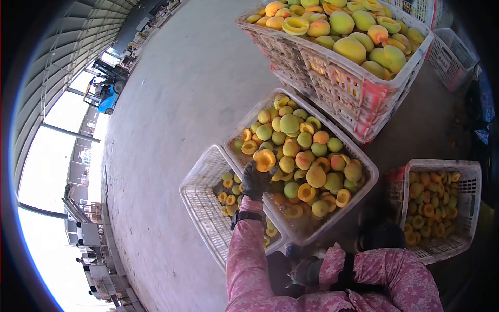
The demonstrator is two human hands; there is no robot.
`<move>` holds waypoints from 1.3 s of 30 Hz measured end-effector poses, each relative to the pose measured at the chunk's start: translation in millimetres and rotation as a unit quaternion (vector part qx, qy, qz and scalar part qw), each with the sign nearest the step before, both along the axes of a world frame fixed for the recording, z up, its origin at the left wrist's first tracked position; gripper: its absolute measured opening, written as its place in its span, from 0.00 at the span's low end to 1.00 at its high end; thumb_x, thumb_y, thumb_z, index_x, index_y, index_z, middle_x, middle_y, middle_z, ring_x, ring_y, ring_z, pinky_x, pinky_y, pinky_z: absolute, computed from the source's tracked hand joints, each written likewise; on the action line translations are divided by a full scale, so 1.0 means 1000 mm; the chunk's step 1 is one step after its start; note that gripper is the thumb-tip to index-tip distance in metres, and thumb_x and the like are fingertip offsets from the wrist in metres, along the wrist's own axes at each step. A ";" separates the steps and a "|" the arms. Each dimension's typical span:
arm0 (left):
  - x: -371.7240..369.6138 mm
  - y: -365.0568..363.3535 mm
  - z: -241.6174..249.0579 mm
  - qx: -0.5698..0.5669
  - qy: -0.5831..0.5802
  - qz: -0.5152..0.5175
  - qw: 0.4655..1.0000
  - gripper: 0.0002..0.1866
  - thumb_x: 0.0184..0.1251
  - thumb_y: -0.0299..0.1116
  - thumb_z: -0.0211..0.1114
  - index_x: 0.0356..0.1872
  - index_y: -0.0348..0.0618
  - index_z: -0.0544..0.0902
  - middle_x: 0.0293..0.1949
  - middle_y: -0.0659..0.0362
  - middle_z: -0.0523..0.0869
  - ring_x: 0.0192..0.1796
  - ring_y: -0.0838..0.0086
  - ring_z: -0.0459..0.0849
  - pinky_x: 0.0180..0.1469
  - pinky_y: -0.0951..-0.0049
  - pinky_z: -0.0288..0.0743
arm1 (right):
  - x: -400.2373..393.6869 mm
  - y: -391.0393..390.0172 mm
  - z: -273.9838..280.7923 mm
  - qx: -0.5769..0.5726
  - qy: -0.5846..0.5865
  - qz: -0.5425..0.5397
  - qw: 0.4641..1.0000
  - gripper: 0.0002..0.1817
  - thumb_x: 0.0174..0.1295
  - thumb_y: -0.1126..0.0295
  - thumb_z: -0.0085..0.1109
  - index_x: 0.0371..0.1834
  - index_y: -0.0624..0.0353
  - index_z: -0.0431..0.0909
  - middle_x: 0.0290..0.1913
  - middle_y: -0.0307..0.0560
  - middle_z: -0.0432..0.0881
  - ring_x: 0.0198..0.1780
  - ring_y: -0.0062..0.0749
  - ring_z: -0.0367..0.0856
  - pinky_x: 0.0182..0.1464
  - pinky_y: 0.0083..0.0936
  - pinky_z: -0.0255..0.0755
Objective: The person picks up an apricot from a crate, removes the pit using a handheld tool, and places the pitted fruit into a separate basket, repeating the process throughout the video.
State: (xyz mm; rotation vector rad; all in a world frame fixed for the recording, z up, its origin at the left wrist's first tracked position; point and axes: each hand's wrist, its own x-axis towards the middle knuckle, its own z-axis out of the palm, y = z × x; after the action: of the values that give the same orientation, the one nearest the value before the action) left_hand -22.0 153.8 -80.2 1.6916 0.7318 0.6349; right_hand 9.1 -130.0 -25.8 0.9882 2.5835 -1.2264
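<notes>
My left hand (257, 180), in a dark glove, reaches over the shared rim of two crates. Its fingers are closed on an apricot half (264, 160), cut side up, showing the hollow of the pit. Below it lies a crate (368, 193) full of whole and halved yellow-green apricots. Beside that, on the left, a second crate (200, 174) has apricot halves (229, 198) on its bottom. Low in front of my body, my right hand (306, 271), also gloved, is curled closed; what it holds is too small and dim to make out.
Stacked crates (338, 88) heaped with apricots stand at the upper right. Another crate (470, 200) of halves sits at my right. More crates (447, 60) stand behind. A blue forklift (108, 96) is parked far left on the concrete floor (156, 156).
</notes>
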 end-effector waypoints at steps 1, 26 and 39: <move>-0.003 0.004 -0.007 -0.061 -0.059 -0.010 0.996 0.31 0.56 0.34 0.64 0.60 0.34 0.63 0.57 0.54 0.72 0.57 0.70 0.72 0.55 0.72 0.69 | -0.001 0.001 -0.001 0.000 -0.001 0.000 1.000 0.12 0.52 0.63 0.52 0.34 0.56 0.80 0.31 0.49 0.83 0.32 0.43 0.82 0.35 0.37 0.76; -0.023 -0.003 0.039 -0.204 -0.242 -0.088 0.944 0.38 0.46 0.32 0.70 0.61 0.37 0.64 0.61 0.52 0.67 0.62 0.63 0.68 0.65 0.65 0.59 | 0.011 0.025 -0.027 0.018 -0.015 -0.004 1.000 0.15 0.49 0.59 0.56 0.36 0.57 0.80 0.33 0.51 0.82 0.36 0.46 0.82 0.39 0.41 0.75; -0.006 -0.064 0.104 -0.100 -0.207 -0.115 0.966 0.38 0.46 0.20 0.65 0.63 0.41 0.60 0.59 0.53 0.70 0.63 0.67 0.66 0.65 0.66 0.59 | 0.124 0.088 0.039 -0.137 0.557 -0.589 0.569 0.15 0.56 0.73 0.58 0.46 0.59 0.69 0.27 0.38 0.74 0.16 0.19 0.69 0.19 0.15 0.64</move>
State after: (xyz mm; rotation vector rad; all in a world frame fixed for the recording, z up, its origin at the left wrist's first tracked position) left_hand -28.2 89.8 24.1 1.3716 0.2845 0.6964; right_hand 133.0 -41.8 12.8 2.6588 1.5802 -3.2936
